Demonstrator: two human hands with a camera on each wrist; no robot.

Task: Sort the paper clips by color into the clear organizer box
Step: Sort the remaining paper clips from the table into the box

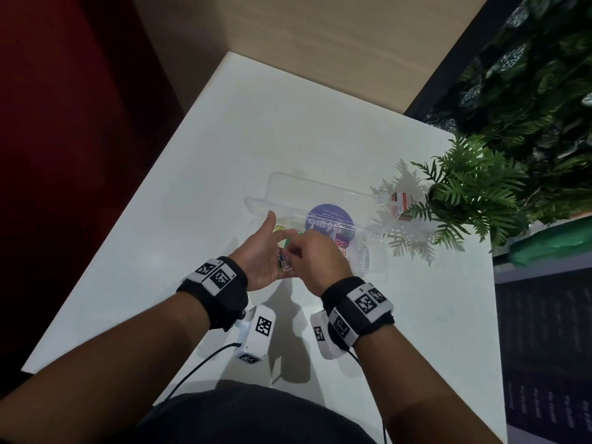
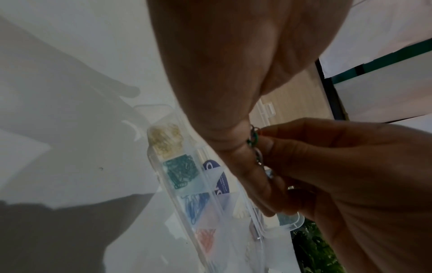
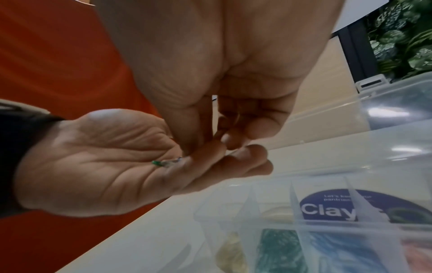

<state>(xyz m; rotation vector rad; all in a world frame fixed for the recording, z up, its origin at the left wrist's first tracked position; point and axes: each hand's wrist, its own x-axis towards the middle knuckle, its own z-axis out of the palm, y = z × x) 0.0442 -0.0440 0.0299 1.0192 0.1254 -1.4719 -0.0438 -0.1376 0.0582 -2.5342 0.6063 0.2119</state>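
Just before the organizer box [image 1: 320, 200], the flat left hand [image 1: 266, 251] cups loose clips; the right hand [image 1: 315, 254] pinches a green clip [image 2: 253, 137]. Best lift it clear before dropping it.

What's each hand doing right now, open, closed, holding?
Left hand: open, palm up, loose paper clips resting on it.
Right hand: fingers pinching a clip from that palm.
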